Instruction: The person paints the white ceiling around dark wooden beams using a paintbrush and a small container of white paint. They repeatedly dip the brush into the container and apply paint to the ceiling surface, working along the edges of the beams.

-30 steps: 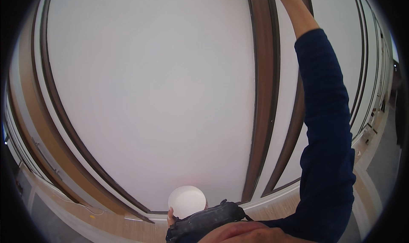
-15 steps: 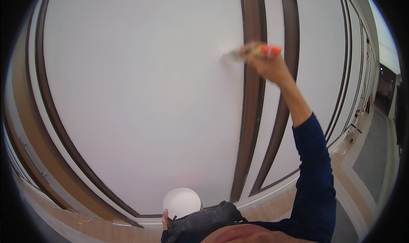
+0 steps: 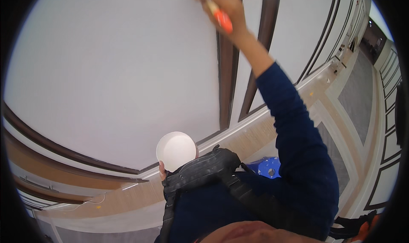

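My right hand (image 3: 228,6) reaches up to the wall at the top of the view, closed around a paintbrush (image 3: 222,21) with a pale handle and an orange end. Its tip lies by the white wall panel (image 3: 128,72), near the picture's upper edge; whether it touches the panel I cannot tell. Low in front of me, my left hand (image 3: 162,170) grips a round white bucket (image 3: 159,147) by its side; only some fingers show. White fills the view into the bucket.
Dark brown trim strips (image 3: 228,85) frame the panel. A black chest bag (image 3: 202,170) hangs from straps on me. On the floor to my right is a blue stool (image 3: 266,166). A thin white cable (image 3: 91,201) lies at the left by the skirting.
My view has tilted downward and turned right, bringing the blue stool into sight. The right hand with the paintbrush now appears higher in the picture. The bucket stays in my left hand.
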Tool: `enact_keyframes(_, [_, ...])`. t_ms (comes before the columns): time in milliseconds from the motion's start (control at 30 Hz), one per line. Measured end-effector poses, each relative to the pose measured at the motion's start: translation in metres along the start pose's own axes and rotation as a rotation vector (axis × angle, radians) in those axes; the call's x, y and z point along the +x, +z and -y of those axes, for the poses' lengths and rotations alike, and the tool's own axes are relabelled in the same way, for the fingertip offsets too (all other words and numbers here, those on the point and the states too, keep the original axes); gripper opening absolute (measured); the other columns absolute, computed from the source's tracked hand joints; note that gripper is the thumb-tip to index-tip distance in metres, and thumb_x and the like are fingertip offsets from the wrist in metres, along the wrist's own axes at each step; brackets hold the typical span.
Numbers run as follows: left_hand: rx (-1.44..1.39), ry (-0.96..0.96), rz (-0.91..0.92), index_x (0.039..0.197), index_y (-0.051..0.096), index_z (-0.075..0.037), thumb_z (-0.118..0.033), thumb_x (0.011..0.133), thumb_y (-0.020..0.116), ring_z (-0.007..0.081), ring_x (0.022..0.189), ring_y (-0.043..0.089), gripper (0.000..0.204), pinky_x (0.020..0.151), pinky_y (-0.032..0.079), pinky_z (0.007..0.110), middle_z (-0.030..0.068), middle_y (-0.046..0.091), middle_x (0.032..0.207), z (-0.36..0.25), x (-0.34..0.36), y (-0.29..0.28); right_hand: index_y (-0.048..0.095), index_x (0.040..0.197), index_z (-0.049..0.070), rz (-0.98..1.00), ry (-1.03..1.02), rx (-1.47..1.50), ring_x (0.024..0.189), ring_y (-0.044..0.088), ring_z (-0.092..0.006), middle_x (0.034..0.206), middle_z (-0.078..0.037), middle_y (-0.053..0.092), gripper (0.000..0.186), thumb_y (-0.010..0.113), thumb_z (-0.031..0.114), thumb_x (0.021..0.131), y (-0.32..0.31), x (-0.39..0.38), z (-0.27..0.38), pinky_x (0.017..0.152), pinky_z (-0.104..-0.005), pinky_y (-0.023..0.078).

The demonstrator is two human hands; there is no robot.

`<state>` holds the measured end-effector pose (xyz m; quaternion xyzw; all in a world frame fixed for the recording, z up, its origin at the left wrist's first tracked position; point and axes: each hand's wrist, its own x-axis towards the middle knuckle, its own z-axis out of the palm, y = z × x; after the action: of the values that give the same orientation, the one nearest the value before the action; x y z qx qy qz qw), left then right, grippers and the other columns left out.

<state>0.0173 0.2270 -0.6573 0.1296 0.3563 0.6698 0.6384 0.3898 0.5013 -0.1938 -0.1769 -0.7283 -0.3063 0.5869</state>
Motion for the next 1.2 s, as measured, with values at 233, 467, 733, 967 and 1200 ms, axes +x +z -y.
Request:
enact_keyframes(233, [0.055, -0.040, 0.022, 0.151, 0.050, 0.000, -0.056, 0.096, 0.068, 0.0338, 0.126, 0.064, 0.080, 0.108, 0.052, 0.048, 0.0187, 0.063, 0.143, -0.007, 0.010, -0.002, 0.074, 0.110, 0.011, 0.765, 0.680, 0.272, 0.109, 0.069, -0.0314, 0.129, -0.011, 0.072, 0.023, 0.072, 0.005, 0.087, -0.033, -0.334, 0.148, 0.095, -0.0383, 0.057])
enact_keyframes(467, [0.047, -0.053, 0.018, 0.149, 0.052, 0.000, -0.054, 0.096, 0.072, 0.0310, 0.122, 0.066, 0.079, 0.104, 0.055, 0.044, 0.0164, 0.066, 0.138, -0.001, 0.019, -0.001, 0.073, 0.128, 0.018, 0.393, 0.726, -0.040, 0.099, 0.070, -0.0288, 0.109, -0.007, 0.075, 0.040, 0.071, 0.009, 0.089, -0.075, -0.289, 0.119, 0.083, -0.0391, 0.058])
enact_keyframes(733, [-0.028, -0.053, 0.071, 0.150, 0.051, 0.000, -0.054, 0.097, 0.070, 0.0321, 0.123, 0.066, 0.077, 0.105, 0.054, 0.046, 0.0176, 0.065, 0.140, 0.012, 0.026, -0.022, 0.024, 0.169, 0.039, 0.748, 0.492, -0.753, 0.078, 0.068, -0.0242, 0.084, -0.004, 0.071, 0.094, 0.069, 0.012, 0.091, -0.086, -0.141, -0.006, 0.058, -0.0389, 0.057])
enact_keyframes(967, [-0.006, -0.059, 0.046, 0.151, 0.050, 0.000, -0.054, 0.098, 0.069, 0.0325, 0.123, 0.066, 0.078, 0.105, 0.054, 0.046, 0.0179, 0.064, 0.140, 0.006, 0.017, -0.015, 0.064, 0.143, 0.022, 1.009, 0.399, -0.762, 0.079, 0.072, -0.0268, 0.086, -0.010, 0.074, 0.053, 0.065, 0.014, 0.091, -0.083, -0.191, 0.022, 0.062, -0.0424, 0.057])
enact_keyframes(1200, [0.000, -0.057, 0.051, 0.151, 0.050, 0.000, -0.054, 0.098, 0.068, 0.0329, 0.124, 0.065, 0.078, 0.105, 0.054, 0.046, 0.0183, 0.064, 0.141, 0.001, 0.018, -0.010, 0.071, 0.104, 0.010, 0.952, 0.820, -0.520, 0.073, 0.073, -0.0351, 0.073, -0.013, 0.072, 0.019, 0.064, 0.026, 0.095, -0.099, -0.188, 0.049, 0.064, -0.0452, 0.057])
